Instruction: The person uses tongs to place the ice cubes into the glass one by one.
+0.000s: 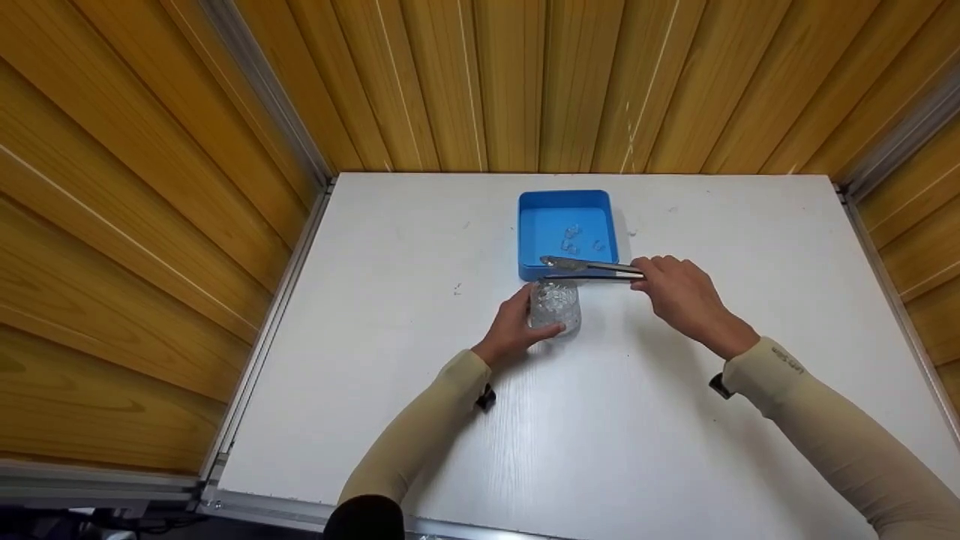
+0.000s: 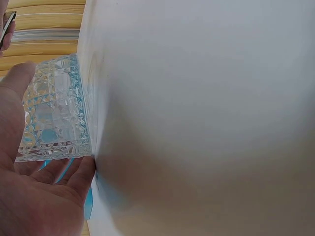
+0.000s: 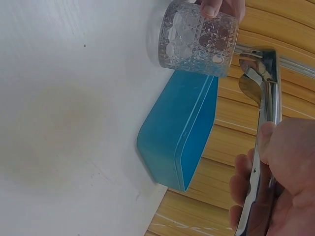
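Beige R sleeve (image 1: 844,427) nearest cam; dark print (image 1: 787,360) on it, too small to read for sure. Glass (image 1: 559,306): clear, squat, cut-style faceted pattern, upright on white table (image 1: 615,420), just in front of blue tray (image 1: 540,229) w/ a few clear pcs (image 1: 568,245). L hand (image 1: 517,326) wrapped round glass. R hand (image 1: 682,300) grips shiny metal tongs (image 1: 576,264), tips above glass rim.

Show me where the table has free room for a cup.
Between the table's left edge and the left sleeve; also between it and the right sleeve. Crowded: the middle, where the left hand holds a glass beside the blue box and tongs in the right hand.
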Tool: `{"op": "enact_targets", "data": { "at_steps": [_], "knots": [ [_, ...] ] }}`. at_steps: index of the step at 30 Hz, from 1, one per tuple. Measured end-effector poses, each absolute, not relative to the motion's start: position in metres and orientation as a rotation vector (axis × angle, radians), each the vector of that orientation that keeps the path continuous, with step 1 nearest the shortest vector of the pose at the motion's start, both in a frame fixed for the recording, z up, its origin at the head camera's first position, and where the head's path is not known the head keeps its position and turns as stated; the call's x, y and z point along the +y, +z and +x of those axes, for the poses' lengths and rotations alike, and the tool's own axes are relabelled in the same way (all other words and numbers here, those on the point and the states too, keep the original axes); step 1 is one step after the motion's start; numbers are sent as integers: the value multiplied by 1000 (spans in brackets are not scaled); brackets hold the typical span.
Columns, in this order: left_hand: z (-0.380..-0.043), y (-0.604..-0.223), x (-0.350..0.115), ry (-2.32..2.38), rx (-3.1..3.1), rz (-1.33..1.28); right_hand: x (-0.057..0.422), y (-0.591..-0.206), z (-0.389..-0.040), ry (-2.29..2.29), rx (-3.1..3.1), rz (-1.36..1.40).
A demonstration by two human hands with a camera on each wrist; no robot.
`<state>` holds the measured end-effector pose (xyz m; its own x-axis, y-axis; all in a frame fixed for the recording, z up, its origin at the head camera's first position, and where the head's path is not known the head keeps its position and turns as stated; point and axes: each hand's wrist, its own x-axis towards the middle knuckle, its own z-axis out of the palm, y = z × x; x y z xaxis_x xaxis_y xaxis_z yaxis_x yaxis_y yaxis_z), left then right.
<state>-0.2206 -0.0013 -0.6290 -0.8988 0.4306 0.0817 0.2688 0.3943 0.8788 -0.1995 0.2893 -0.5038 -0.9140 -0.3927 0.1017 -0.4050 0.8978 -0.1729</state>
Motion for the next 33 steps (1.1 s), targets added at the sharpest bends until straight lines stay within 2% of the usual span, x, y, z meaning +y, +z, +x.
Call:
{"op": "enact_targets", "data": {
  "at_steps": [12,33],
  "knots": [
    [-220,-629,-2,1511,2486,617,290,-501,-202,272,-2973,641],
    [-221,-627,-2,1499,2469,556,295,-485,-238,324,-3149,431]
  ]
}}
